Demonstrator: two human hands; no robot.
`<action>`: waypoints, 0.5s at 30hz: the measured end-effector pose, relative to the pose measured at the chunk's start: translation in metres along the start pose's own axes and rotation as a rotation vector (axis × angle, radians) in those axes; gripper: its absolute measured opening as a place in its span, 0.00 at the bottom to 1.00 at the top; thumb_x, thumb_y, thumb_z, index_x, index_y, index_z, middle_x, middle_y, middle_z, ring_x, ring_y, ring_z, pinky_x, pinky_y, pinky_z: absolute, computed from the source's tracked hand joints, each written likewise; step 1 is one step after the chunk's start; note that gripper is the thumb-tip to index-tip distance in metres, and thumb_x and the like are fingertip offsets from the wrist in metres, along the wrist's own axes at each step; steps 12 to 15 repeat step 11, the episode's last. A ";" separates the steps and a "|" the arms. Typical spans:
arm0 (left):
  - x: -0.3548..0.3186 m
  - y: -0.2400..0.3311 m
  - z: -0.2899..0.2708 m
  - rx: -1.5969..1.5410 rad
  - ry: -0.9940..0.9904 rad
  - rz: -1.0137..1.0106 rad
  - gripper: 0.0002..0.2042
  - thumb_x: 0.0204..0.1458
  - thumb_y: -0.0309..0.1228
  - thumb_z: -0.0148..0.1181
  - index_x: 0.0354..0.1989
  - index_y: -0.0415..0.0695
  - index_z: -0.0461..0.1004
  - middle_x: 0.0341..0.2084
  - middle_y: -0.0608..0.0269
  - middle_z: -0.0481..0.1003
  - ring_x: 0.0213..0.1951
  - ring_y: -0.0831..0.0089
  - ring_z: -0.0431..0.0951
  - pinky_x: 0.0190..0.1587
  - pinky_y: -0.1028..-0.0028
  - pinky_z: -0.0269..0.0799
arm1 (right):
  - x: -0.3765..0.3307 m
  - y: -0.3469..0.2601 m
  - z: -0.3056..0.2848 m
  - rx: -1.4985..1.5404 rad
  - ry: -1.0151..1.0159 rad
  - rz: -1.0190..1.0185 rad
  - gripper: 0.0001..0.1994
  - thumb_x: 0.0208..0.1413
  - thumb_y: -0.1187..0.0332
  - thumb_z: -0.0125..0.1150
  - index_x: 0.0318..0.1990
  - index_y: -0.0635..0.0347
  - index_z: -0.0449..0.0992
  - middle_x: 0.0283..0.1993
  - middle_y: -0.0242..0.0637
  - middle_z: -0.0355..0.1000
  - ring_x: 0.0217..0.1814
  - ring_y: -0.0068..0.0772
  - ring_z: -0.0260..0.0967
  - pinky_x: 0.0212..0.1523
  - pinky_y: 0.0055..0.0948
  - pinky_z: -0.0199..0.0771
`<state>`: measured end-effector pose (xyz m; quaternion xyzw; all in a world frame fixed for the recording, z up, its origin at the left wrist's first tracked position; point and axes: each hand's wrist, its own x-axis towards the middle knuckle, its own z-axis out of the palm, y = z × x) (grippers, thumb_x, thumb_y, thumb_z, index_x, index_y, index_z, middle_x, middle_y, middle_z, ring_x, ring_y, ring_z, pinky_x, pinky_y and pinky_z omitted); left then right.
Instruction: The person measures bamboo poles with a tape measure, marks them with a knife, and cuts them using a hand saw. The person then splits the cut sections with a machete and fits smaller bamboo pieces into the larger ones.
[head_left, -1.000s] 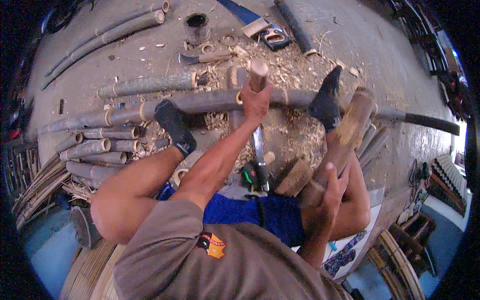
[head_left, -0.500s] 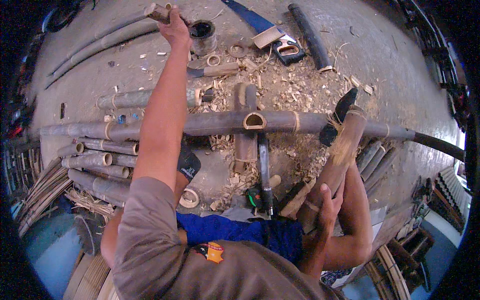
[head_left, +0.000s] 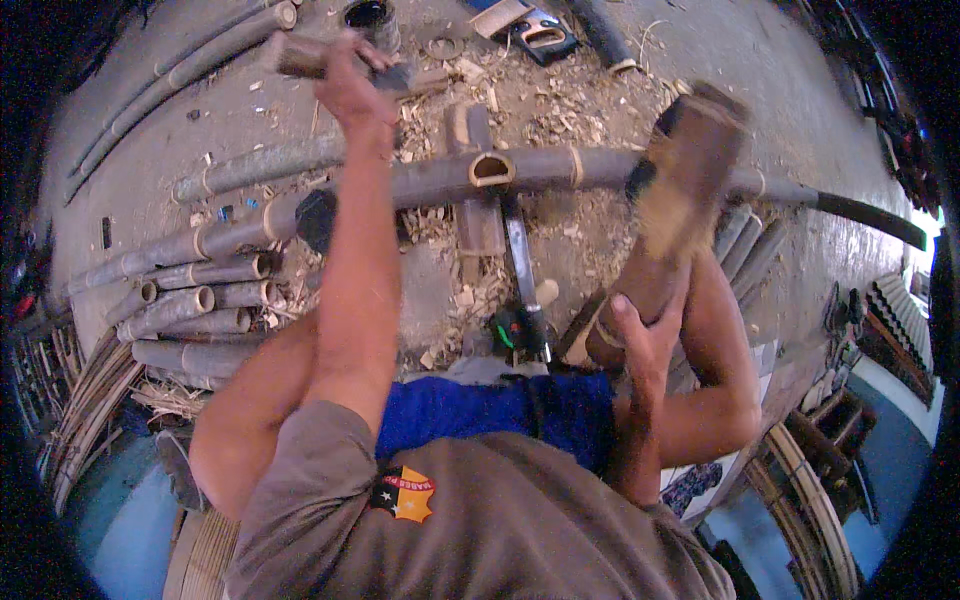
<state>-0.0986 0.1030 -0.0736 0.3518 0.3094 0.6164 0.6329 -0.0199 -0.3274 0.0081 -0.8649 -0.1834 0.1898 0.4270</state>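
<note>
My left hand (head_left: 355,85) is raised over the floor at the upper left, fingers closed around a short brown bamboo piece (head_left: 300,57), slightly blurred. Close to that hand, on the floor, lies a knife (head_left: 430,82) with a wooden handle and dark blade. My right hand (head_left: 645,335) grips the lower part of a thick bamboo section (head_left: 675,195), which slants up and away beside my right leg. Its far end is blurred, and a pale frayed patch shows on its side. Across the floor before me runs a long bamboo pole (head_left: 420,182) with an opening cut in it.
Wood chips (head_left: 560,110) litter the floor. A handsaw (head_left: 540,35) and a dark can (head_left: 372,20) lie toward the back. Cut bamboo tubes (head_left: 190,305) are piled at the left. A long metal tool (head_left: 520,250) with a black handle rests between my legs.
My left hand has come nearer with the short bamboo piece, away from the can. The thick bamboo's far end has lifted and tilted. The whole view has shifted.
</note>
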 end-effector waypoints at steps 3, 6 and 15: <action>-0.089 -0.001 -0.011 -0.228 0.160 -0.284 0.09 0.53 0.32 0.61 0.31 0.44 0.66 0.16 0.64 0.65 0.18 0.72 0.66 0.27 0.65 0.68 | -0.004 -0.030 0.008 0.023 -0.166 -0.036 0.52 0.45 0.58 0.74 0.76 0.61 0.49 0.70 0.49 0.61 0.69 0.42 0.61 0.69 0.38 0.59; -0.140 -0.026 -0.041 -0.288 0.139 -0.341 0.10 0.52 0.32 0.61 0.32 0.43 0.66 0.17 0.64 0.65 0.18 0.72 0.65 0.26 0.66 0.67 | -0.014 -0.035 0.013 0.005 -0.261 -0.111 0.53 0.44 0.59 0.74 0.76 0.59 0.48 0.70 0.49 0.62 0.69 0.41 0.62 0.68 0.38 0.61; -0.159 -0.042 -0.070 -0.324 0.203 -0.366 0.11 0.50 0.31 0.63 0.33 0.41 0.67 0.17 0.64 0.66 0.18 0.71 0.65 0.26 0.66 0.67 | -0.021 -0.074 0.013 -0.113 -0.402 -0.052 0.51 0.46 0.62 0.72 0.77 0.55 0.48 0.70 0.53 0.61 0.70 0.44 0.61 0.71 0.38 0.58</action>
